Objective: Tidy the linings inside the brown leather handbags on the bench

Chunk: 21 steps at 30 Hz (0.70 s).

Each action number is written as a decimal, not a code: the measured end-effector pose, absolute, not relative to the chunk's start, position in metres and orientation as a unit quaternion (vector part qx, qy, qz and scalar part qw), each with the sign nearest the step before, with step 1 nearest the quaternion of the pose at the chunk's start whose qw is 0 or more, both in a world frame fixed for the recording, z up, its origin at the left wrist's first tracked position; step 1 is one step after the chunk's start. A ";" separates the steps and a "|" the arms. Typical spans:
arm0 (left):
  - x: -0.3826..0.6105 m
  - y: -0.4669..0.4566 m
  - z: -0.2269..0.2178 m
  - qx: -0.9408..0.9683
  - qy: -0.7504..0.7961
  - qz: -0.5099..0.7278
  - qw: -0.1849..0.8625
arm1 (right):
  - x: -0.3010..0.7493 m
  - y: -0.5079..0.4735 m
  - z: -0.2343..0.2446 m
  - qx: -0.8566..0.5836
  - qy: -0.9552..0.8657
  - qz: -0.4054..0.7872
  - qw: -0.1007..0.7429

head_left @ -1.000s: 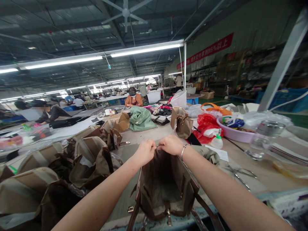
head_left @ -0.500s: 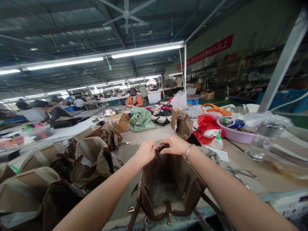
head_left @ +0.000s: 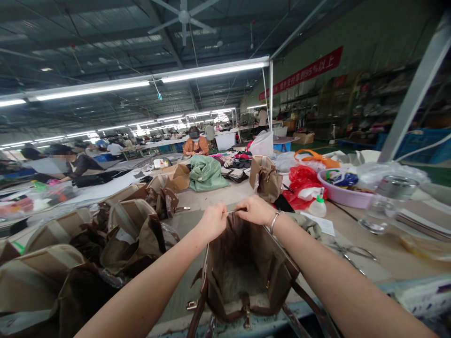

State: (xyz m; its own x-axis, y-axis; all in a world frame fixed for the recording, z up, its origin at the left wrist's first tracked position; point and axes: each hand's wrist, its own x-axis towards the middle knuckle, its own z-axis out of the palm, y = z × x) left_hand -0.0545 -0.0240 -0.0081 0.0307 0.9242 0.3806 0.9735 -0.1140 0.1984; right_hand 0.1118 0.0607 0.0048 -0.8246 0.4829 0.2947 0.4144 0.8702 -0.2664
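A brown handbag (head_left: 246, 277) stands open in front of me at the table's near edge, its lining, an inside zip and a metal clasp showing. Both hands meet at its far rim. My left hand (head_left: 214, 220) is closed on the rim from the left, fingers pinched at the edge. From the right, my right hand (head_left: 256, 210), with a silver bangle above the wrist, grips the same rim with thumb and fingertips. The handbag's straps hang over the near edge of the table.
Several unfinished brown bags (head_left: 130, 230) crowd the left side. Another bag (head_left: 266, 178) stands beyond my hands, near a green cloth bundle (head_left: 206, 173). To the right are a small glue bottle (head_left: 318, 205), a lilac basin (head_left: 347, 195), scissors (head_left: 355, 256) and a glass jar (head_left: 387, 202).
My right hand's fingers have drawn closer together, tightening on the handbag's far rim. My left hand stays at nearly the same place; the view has shifted very slightly.
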 end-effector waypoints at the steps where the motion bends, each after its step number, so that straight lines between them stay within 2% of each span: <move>1: -0.054 -0.024 -0.007 -0.714 -0.666 -0.209 0.055 | 0.111 0.061 0.005 -0.238 -0.951 0.089 0.176; 9: -0.051 -0.029 0.000 -0.723 -0.656 -0.216 0.007 | 0.107 0.061 0.004 -0.266 -0.950 0.049 0.158; 15: -0.048 -0.019 0.004 -0.741 -0.654 -0.145 0.033 | 0.105 0.060 0.003 -0.267 -0.948 0.037 0.166; 21: -0.049 -0.012 -0.002 -0.734 -0.664 -0.125 0.065 | 0.106 0.059 0.003 -0.281 -0.945 0.043 0.160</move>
State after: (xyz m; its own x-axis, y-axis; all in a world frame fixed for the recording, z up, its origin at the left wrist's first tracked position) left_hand -0.0486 -0.0122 -0.0016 0.0863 0.9589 0.2704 0.9915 -0.1092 0.0709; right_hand 0.1056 0.0589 0.0027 -0.7904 0.5453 0.2791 0.5179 0.8382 -0.1708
